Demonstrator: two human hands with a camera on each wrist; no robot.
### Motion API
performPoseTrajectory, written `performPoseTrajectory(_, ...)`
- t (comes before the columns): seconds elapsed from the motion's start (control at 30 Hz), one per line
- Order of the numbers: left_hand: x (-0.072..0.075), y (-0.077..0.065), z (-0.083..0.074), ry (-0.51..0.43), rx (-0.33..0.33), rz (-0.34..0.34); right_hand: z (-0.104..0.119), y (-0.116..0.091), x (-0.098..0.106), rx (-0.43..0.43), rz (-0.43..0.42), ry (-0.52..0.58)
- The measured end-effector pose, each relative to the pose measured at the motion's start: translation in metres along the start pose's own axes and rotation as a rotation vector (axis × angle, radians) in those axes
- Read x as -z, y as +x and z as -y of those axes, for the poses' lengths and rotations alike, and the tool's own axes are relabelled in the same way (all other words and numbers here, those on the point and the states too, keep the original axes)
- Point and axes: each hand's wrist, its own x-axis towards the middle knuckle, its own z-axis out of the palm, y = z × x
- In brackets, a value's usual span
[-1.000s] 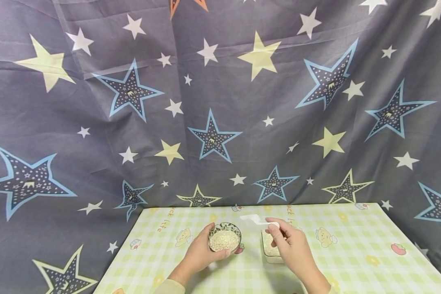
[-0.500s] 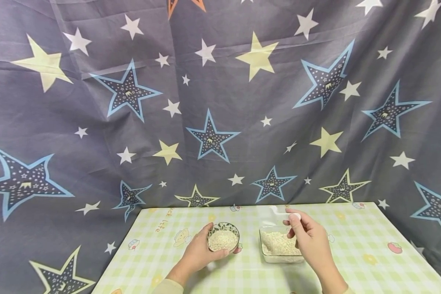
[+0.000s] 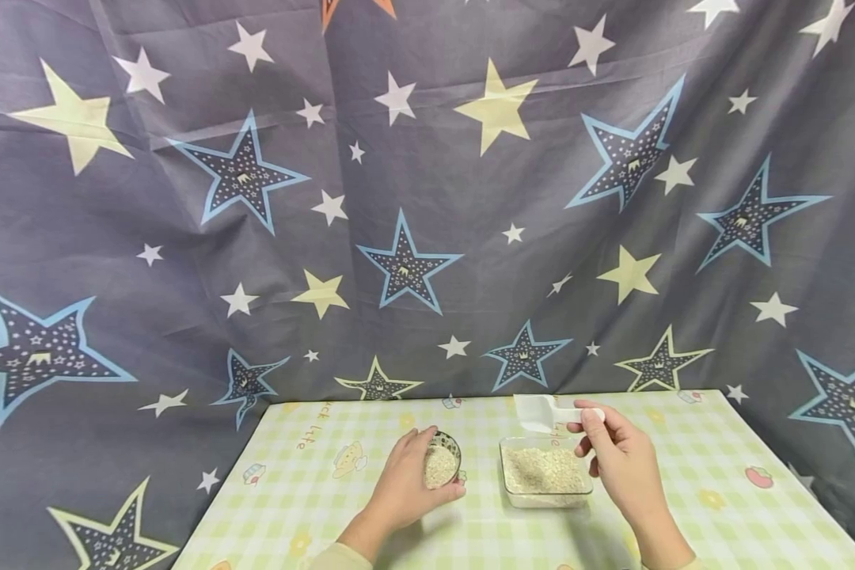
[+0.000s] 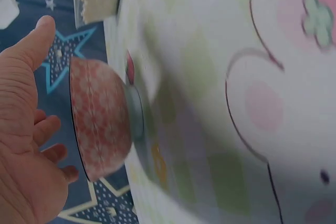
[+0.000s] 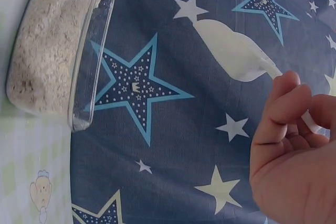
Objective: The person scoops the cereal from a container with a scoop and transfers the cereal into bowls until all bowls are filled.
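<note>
A small bowl (image 4: 102,119), reddish and patterned outside, stands upright on the table with pale oat flakes (image 3: 440,467) in it. My left hand (image 3: 408,479) is at the bowl's left side and rim; the left wrist view shows its thumb and fingers spread, apart from the bowl's wall. My right hand (image 3: 623,455) pinches the handle of a white scoop (image 3: 536,413), held in the air above the far side of a rectangular glass container (image 3: 547,501). More oat flakes (image 5: 50,40) fill that container. Whether the scoop holds anything is unclear.
A green-and-white checked tablecloth (image 3: 684,475) with cartoon prints covers the table. Behind its far edge hangs a dark curtain (image 3: 427,340) printed with stars. The glass container stands to the right of the bowl, with a gap between them.
My right hand has moved right with the scoop, from between bowl and container to above the container, and the scoop has turned. My left hand has loosened from the bowl and shifted over its rim.
</note>
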Motion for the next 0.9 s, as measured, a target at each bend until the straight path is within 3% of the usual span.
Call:
performPoseTrajectory(0.13,-0.006,-0.001,-0.008,0.002,-0.038,0.019,-0.002,0.001,0.006,-0.005,-0.020,0.008)
performPoseTrajectory(0.5,-0.023,0.003,-0.037,-0.050,-0.049,0.099,-0.005,0.001,0.019,-0.030,-0.037,0.008)
performPoseTrajectory(0.9,-0.048,0.006,-0.054,-0.063,-0.047,0.088,-0.008,0.000,0.024,-0.047,-0.003,-0.016)
